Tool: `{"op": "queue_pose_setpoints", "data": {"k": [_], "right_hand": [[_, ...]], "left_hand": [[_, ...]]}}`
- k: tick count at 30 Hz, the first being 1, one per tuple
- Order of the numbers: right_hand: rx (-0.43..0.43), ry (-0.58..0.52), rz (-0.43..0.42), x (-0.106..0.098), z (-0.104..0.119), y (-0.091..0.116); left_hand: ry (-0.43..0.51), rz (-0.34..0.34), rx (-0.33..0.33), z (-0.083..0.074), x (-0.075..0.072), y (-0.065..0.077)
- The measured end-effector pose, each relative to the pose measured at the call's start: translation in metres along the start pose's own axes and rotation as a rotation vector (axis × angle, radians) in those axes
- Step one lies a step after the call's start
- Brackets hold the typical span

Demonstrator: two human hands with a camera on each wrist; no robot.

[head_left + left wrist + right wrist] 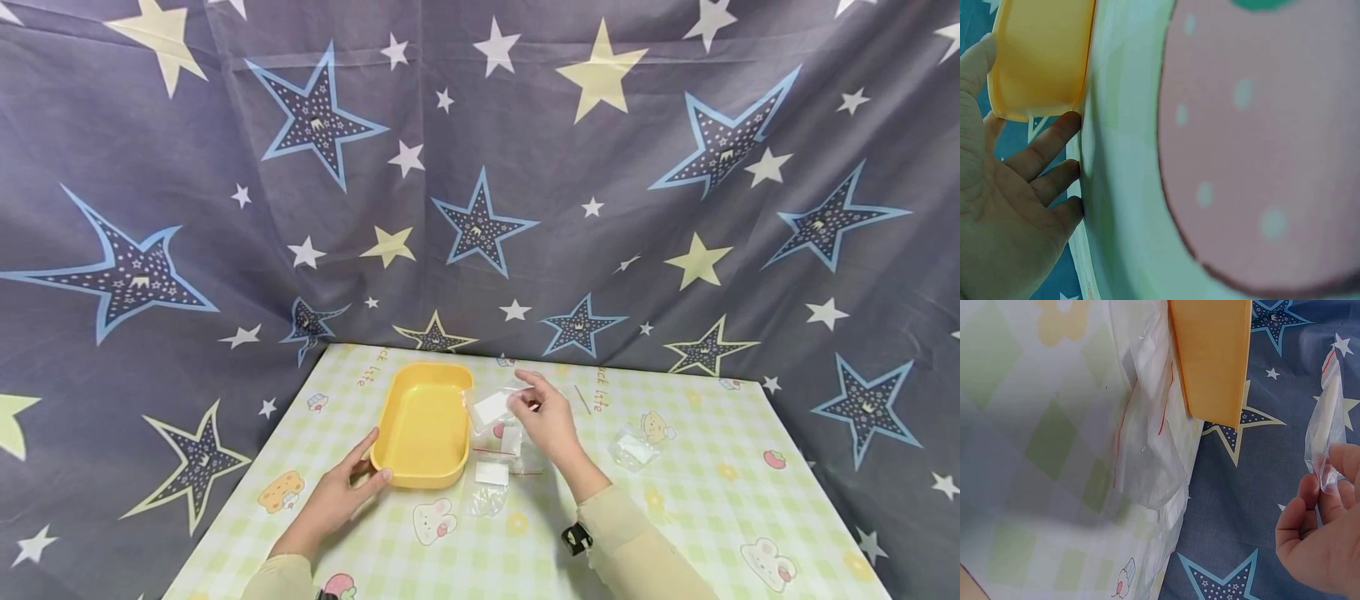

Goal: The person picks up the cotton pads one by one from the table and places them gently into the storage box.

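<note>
My left hand (337, 497) holds the near left corner of a yellow tray (427, 479), thumb at its near side and fingers along its left wall. In the left wrist view, the thumb and fingers spread around the tray's corner (1038, 69). Over the tray's right rim, my right hand (551, 423) pinches a small clear zip bag (491, 407) with a white piece inside. The right wrist view shows this bag (1327, 422) raised off the table, its red seal line at the far end. The tray's visible floor is bare.
Clear bags with red seal lines and white pieces (491, 475) lie overlapping just right of the tray. Another clear bag (633, 448) lies farther right. A checked cloth (720, 533) covers the table; a star-patterned curtain (525, 250) hangs behind it.
</note>
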State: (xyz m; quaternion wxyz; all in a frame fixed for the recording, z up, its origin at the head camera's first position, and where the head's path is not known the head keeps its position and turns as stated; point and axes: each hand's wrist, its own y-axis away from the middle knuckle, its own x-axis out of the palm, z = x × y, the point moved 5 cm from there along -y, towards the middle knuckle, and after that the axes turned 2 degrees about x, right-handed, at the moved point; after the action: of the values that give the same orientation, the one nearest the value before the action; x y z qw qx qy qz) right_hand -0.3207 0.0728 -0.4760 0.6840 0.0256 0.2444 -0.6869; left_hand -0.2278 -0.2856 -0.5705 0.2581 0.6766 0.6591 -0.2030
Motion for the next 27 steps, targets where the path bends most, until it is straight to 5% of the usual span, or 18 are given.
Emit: {"op": "queue_pose_setpoints", "data": {"k": [27], "right_hand": [[0.056, -0.005, 0.034, 0.027, -0.004, 0.003]], "left_hand": [[-0.018, -0.002, -0.001, 0.004, 0.000, -0.001]]}}
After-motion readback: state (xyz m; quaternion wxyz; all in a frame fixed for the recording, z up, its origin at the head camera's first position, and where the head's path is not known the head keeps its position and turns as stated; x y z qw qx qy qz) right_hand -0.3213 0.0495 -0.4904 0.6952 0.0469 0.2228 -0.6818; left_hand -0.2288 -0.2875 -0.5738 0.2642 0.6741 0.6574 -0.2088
